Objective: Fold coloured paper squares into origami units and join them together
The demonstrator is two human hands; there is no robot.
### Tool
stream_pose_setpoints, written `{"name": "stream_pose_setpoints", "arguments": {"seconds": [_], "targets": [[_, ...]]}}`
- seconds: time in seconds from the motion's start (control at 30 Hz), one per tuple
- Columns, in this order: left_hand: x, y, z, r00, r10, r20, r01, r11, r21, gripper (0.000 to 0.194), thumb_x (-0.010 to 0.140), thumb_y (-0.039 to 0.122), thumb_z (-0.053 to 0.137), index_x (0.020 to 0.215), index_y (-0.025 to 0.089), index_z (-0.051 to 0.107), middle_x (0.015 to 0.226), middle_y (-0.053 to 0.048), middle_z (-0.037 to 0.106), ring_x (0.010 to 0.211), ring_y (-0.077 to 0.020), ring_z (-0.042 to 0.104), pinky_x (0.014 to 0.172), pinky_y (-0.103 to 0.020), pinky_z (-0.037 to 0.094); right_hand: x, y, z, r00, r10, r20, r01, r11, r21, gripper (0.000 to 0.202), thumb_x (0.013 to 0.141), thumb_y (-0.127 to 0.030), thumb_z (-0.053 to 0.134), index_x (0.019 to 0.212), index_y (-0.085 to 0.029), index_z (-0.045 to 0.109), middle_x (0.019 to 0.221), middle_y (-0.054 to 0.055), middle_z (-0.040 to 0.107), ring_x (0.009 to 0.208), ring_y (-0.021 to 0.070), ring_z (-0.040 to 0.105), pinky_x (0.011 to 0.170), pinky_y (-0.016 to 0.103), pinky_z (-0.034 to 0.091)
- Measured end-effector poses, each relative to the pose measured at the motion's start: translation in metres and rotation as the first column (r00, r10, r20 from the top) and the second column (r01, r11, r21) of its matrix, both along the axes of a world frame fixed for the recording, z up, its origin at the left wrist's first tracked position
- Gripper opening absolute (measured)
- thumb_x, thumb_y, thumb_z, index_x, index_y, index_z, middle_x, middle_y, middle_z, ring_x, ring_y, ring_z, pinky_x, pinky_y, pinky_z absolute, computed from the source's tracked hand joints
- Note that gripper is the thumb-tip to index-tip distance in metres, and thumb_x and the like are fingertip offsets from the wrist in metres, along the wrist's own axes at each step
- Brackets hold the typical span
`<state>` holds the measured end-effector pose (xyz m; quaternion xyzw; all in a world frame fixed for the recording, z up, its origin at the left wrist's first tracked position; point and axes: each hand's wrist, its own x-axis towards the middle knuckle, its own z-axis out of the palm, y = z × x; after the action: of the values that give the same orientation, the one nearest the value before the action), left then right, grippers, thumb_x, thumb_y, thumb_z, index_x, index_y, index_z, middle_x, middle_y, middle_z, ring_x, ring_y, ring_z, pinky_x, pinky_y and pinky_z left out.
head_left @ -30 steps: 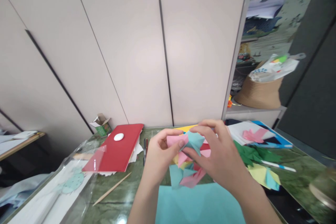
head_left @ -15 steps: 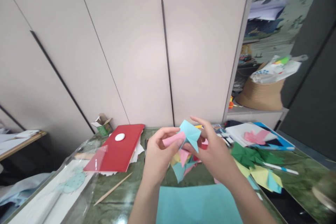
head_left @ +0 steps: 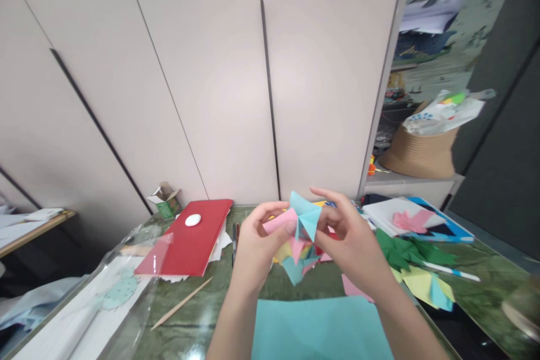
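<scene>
Held up above the table is a piece of folded paper with a pink part (head_left: pixel 282 221) and a light-blue part (head_left: pixel 310 219). My left hand (head_left: pixel 261 239) pinches the pink part between thumb and fingers. On the other side, my right hand (head_left: pixel 346 236) grips the blue part's right edge, its index finger raised. The two parts meet between my hands; how they join I cannot make out. Below hang or lie more folded papers in pink, yellow and blue (head_left: pixel 295 267), partly hidden by my hands. Nearer me lies a turquoise sheet (head_left: pixel 320 326).
A red folder (head_left: pixel 189 242) with a white disc (head_left: pixel 193 220) lies left, near a pointed wooden stick (head_left: pixel 181 304). To the right are green folded papers (head_left: pixel 400 250), a white pen (head_left: pixel 451 271) and yellow-blue papers (head_left: pixel 426 287). Cabinet doors (head_left: pixel 202 79) rise behind the table.
The blue part has turned and folded, so its top now stands as a raised flap. My right hand has shifted slightly right, and more pink paper shows under its wrist.
</scene>
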<state>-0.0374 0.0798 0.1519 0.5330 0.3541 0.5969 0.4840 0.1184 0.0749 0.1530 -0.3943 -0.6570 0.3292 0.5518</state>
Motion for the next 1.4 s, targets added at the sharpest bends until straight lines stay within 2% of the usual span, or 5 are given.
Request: {"name": "stream_pose_setpoints", "arguments": {"seconds": [0.27, 0.53, 0.9, 1.07, 1.4], "targets": [[-0.002, 0.003, 0.000, 0.990, 0.026, -0.136, -0.020, 0.999, 0.047, 0.030, 0.069, 0.019, 0.072, 0.098, 0.021, 0.066, 0.095, -0.004, 0.068, 0.090, -0.0174, 0.061, 0.076, -0.025, 0.048, 0.000, 0.001, -0.002, 0.999, -0.036, 0.039, 0.035, 0.999, 0.031, 0.047, 0.079, -0.013, 0.054, 0.122, -0.030, 0.045, 0.065, -0.007, 0.058, 0.062, 0.0126, 0.056, 0.061, 0.026, 0.045], [0.003, 0.005, -0.005, 0.999, 0.028, -0.037, -0.028, 1.000, -0.004, 0.028, 0.068, 0.013, 0.069, 0.094, 0.020, 0.063, 0.073, 0.001, 0.063, 0.060, -0.0105, 0.058, 0.059, -0.022, 0.047, -0.004, -0.004, 0.002, 0.996, 0.022, 0.089, -0.019, 0.999, -0.031, 0.049, 0.078, -0.015, 0.056, 0.122, -0.032, 0.045, 0.080, -0.004, 0.059, 0.065, 0.0116, 0.056, 0.054, 0.022, 0.049], [-0.008, 0.004, 0.001, 0.994, -0.108, -0.012, 0.108, 0.993, 0.037, 0.030, 0.078, 0.024, 0.064, 0.107, 0.022, 0.058, 0.094, -0.003, 0.064, 0.085, -0.0151, 0.059, 0.072, -0.023, 0.046, 0.000, 0.011, -0.007, 0.987, -0.075, -0.144, 0.072, 0.997, -0.026, 0.051, 0.077, -0.022, 0.064, 0.124, -0.029, 0.045, 0.060, -0.009, 0.038, 0.056, 0.0100, 0.041, 0.055, 0.022, 0.038], [-0.005, 0.000, 0.004, 0.979, -0.179, -0.100, 0.179, 0.984, -0.009, 0.042, 0.073, 0.022, 0.069, 0.112, 0.023, 0.055, 0.103, -0.006, 0.065, 0.090, -0.0189, 0.061, 0.077, -0.028, 0.048, 0.001, 0.013, -0.006, 0.978, -0.061, -0.200, 0.047, 0.996, -0.074, 0.058, 0.074, -0.025, 0.067, 0.127, -0.026, 0.042, 0.059, -0.009, 0.043, 0.056, 0.0110, 0.041, 0.053, 0.023, 0.038], [0.001, 0.004, 0.005, 0.996, -0.061, -0.070, 0.058, 0.997, -0.048, 0.044, 0.069, 0.020, 0.072, 0.109, 0.017, 0.055, 0.098, -0.008, 0.066, 0.088, -0.0182, 0.061, 0.074, -0.026, 0.049, 0.001, 0.002, 0.008, 0.992, 0.004, -0.129, -0.018, 0.994, -0.109, 0.042, 0.082, -0.025, 0.055, 0.122, -0.024, 0.043, 0.067, -0.006, 0.056, 0.062, 0.0128, 0.056, 0.063, 0.027, 0.048]]}}
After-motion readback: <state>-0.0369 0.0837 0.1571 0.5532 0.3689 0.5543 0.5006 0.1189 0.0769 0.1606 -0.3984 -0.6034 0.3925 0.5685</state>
